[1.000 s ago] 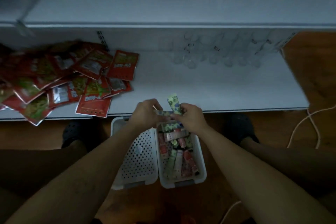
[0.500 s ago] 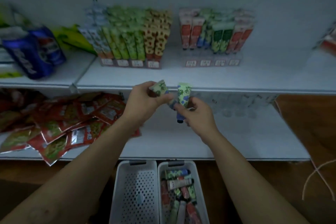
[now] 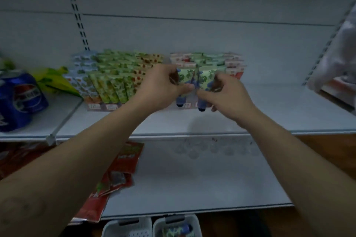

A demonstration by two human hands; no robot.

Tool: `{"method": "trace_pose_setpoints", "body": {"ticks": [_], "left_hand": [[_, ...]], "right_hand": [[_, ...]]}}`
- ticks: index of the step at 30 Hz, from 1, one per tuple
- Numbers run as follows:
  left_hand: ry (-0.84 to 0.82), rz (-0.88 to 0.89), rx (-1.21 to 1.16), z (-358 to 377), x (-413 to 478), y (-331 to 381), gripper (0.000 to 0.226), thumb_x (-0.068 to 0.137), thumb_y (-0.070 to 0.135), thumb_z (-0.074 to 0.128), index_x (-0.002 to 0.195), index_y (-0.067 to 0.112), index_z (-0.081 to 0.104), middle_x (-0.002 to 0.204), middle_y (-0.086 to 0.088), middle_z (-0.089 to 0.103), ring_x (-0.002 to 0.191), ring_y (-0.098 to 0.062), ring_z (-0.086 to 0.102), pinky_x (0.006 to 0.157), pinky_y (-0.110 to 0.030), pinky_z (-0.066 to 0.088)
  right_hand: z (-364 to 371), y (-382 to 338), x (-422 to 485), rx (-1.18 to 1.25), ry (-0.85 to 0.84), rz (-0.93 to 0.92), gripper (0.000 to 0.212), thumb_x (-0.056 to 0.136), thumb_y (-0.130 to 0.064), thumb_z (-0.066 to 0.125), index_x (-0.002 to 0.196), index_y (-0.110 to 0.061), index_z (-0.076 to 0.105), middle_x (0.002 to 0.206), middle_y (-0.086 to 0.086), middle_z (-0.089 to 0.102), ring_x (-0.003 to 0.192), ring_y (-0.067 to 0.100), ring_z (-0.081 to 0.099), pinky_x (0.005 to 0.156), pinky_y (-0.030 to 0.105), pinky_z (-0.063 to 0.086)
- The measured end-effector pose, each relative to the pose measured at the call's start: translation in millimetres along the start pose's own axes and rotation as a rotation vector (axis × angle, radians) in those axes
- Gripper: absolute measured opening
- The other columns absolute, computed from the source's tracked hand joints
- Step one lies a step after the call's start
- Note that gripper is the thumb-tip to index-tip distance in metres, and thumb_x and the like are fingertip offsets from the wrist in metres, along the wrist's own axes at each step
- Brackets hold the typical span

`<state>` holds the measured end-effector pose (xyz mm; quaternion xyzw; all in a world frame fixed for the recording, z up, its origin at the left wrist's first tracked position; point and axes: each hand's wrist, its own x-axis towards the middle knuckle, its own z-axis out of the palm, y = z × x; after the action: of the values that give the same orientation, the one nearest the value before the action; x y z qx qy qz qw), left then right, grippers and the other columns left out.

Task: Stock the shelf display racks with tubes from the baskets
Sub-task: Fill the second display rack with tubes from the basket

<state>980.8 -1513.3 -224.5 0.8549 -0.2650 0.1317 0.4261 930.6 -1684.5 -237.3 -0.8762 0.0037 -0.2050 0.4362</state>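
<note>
The left tube (image 3: 183, 80) and the right tube (image 3: 207, 81), both green-patterned, stood upright side by side with their blue caps down. You pinched the left tube in your left hand (image 3: 162, 87) and the right tube in your right hand (image 3: 228, 95), with the caps showing below your fingers. You held both just in front of the right display rack (image 3: 234, 63), over the upper shelf (image 3: 279, 113). The left display rack (image 3: 115, 82) stood full beside it. Two white baskets (image 3: 128, 227) sat at the bottom edge, and red packets (image 3: 123, 161) lay on the lower shelf.
</note>
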Motion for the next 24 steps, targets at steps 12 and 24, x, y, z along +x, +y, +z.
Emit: {"method": "trace_pose_setpoints", "body": {"ticks": [12, 24], "left_hand": [[-0.013, 0.075, 0.219, 32, 75, 6, 0.031, 0.068, 0.024, 0.083, 0.087, 0.012, 0.062, 0.075, 0.002, 0.061, 0.061, -0.009, 0.056, 0.042, -0.015, 0.040], [0.038, 0.117, 0.192, 62, 81, -32, 0.031, 0.070, 0.022, 0.083, 0.096, 0.012, 0.070, 0.092, 0.006, 0.067, 0.081, -0.009, 0.059, 0.053, -0.008, 0.036]], "right_hand": [[-14, 22, 85, -0.125, 0.128, -0.238, 0.026, 0.075, -0.024, 0.076, 0.085, -0.011, 0.056, 0.074, -0.005, 0.058, 0.071, 0.015, 0.056, 0.053, 0.019, 0.037], [-8, 36, 95, -0.696, 0.009, -0.579, 0.041, 0.070, -0.019, 0.082, 0.107, -0.008, 0.068, 0.111, 0.015, 0.059, 0.105, 0.034, 0.051, 0.080, 0.038, 0.038]]}}
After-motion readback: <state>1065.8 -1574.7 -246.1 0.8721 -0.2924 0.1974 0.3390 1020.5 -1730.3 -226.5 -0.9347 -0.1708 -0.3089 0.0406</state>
